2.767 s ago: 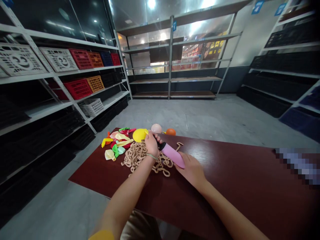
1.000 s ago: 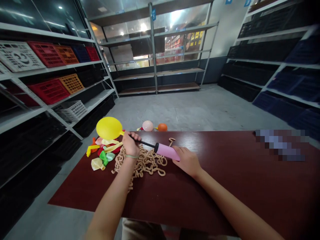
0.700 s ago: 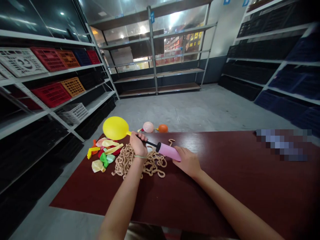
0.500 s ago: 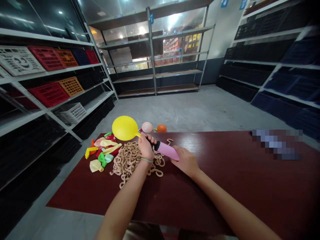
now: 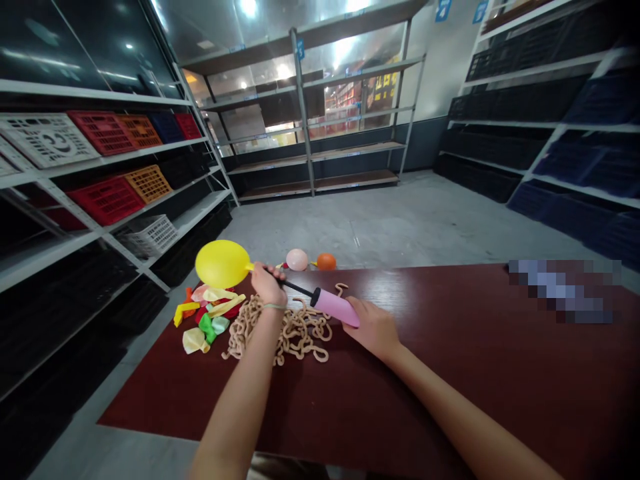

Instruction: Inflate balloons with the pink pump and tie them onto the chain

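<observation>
A partly inflated yellow balloon sits on the end of a hand pump, its neck pinched by my left hand. That same hand is closed round the pump's black end, with the dark rod showing between my hands. My right hand grips the pink barrel of the balloon pump. Under my left wrist lies a heap of beige chain. Limp balloons in yellow, green, red and white lie to its left. At the far edge are a small pale pink balloon and an orange balloon.
The dark red table spans the front. A pixelated item lies at its far right. Shelves with coloured crates stand left, a metal rack behind, and dark bins right.
My left hand has moved left, away from the pink barrel, taking the yellow balloon along and drawing out the pump's black rod. My right hand stays nearly in place.
</observation>
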`<state>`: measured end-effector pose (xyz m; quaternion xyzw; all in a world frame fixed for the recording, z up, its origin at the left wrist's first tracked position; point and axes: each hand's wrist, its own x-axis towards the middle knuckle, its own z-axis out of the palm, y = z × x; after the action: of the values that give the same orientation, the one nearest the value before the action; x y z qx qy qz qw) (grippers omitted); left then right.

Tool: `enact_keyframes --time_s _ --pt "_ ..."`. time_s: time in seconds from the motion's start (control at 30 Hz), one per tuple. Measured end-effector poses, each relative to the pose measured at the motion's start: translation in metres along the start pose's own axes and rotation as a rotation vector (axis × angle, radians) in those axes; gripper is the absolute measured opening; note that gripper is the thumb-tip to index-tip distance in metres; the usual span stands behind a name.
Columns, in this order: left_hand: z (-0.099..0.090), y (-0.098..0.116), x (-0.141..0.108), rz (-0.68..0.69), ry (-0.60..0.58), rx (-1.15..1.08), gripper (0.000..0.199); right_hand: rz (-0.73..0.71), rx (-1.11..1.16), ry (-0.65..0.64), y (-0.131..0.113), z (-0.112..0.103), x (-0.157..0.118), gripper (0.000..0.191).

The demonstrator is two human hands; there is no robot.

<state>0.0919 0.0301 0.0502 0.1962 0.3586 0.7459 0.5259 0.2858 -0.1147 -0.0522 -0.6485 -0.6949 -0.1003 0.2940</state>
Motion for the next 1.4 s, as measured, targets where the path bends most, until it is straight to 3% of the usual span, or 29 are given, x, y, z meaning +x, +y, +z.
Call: enact_keyframes --time_s 0.1,0.2,0.3,0.5,0.6,0.83,0.93,1.03,1.23,1.3,1.4 --pt "0.002 -0.036 -0.036 -0.052 -0.065 0.028 0.019 0.024 0.000 -0.002 0.001 -0.002 -0.001 0.038" --pt "-0.004 -0.050 -0.052 -0.122 -0.103 0.045 0.021 -0.003 -0.013 -0.012 0.000 -0.003 -0.002 0.039" --pt "-0.012 -0.036 -0.039 -0.148 -0.127 0.067 0.021 -0.056 -0.033 -0.020 -0.002 -0.002 -0.002 0.040" --pt "-0.019 0.023 0.020 -0.086 -0.087 0.080 0.019 -0.099 -0.014 -0.016 -0.002 0.000 0.000 0.041" --pt "-0.016 0.025 0.024 -0.065 -0.073 0.036 0.019 -0.081 -0.012 -0.012 0.001 0.002 0.000 0.040" --pt "0.001 -0.033 -0.046 -0.144 -0.150 0.012 0.025 0.002 0.015 -0.003 0.004 0.003 -0.003 0.040" --pt "0.003 -0.040 -0.060 -0.148 -0.177 0.022 0.025 -0.010 0.026 -0.006 0.001 0.000 -0.003 0.039" --pt "-0.003 -0.026 -0.045 -0.163 -0.177 0.066 0.025 -0.048 0.017 -0.030 -0.003 -0.003 -0.002 0.040" --pt "-0.018 0.023 0.017 -0.112 -0.133 0.056 0.024 -0.085 0.025 -0.043 -0.005 -0.002 0.002 0.041" --pt "-0.017 0.027 0.021 -0.095 -0.123 0.029 0.024 -0.081 0.025 -0.038 -0.004 -0.001 0.002 0.041" --pt "-0.008 0.012 0.002 -0.088 -0.135 0.004 0.026 -0.041 0.020 -0.019 -0.001 0.000 0.001 0.042"
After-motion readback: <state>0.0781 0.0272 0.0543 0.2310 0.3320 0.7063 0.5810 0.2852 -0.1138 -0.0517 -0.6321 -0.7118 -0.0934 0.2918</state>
